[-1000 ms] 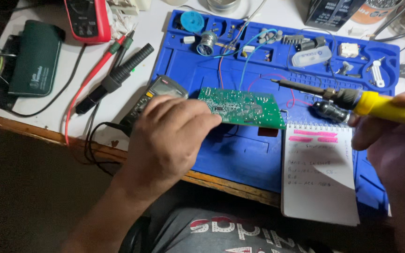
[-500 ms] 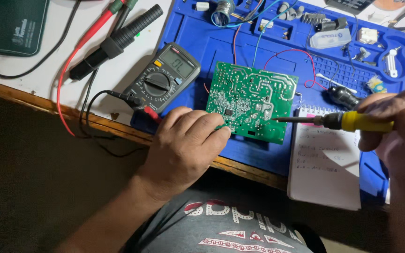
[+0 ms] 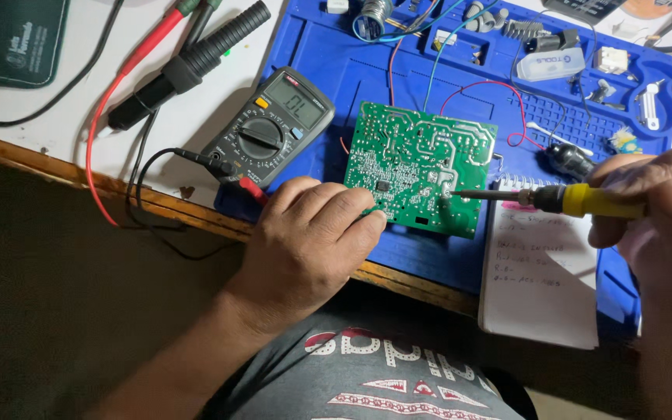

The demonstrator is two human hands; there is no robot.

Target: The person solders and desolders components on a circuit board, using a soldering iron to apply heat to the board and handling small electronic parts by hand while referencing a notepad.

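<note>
Head view: a green circuit board point(image 3: 418, 167) is seen solder side up on a blue work mat point(image 3: 336, 70) at the near edge of the desk point(image 3: 56, 124). The left hand point(image 3: 309, 237) is laid on the mat at the board's near left corner, fingers point(image 3: 351, 214) curled together and pressed against the board's edge. A soldering iron with a yellow handle point(image 3: 585, 201) is gripped by the right hand point(image 3: 655, 210), fingers clamped around the handle, and its metal tip is set on the board near the right-hand lower part. A grey multimeter point(image 3: 274, 124) is placed just left of the board, half on the mat, with a black lead and a red lead plugged in at its near end. A black-handled tool point(image 3: 188, 66) and a red probe point(image 3: 145, 39) are laid on the desk to the left. A spiral notepad point(image 3: 542, 272) is seen under the iron, right of the board, overhanging the desk edge. Red and blue wires point(image 3: 460, 85) are run from the board's far edge toward small parts in the mat's far trays. A dark green case point(image 3: 9, 39) is seen at far left
</note>
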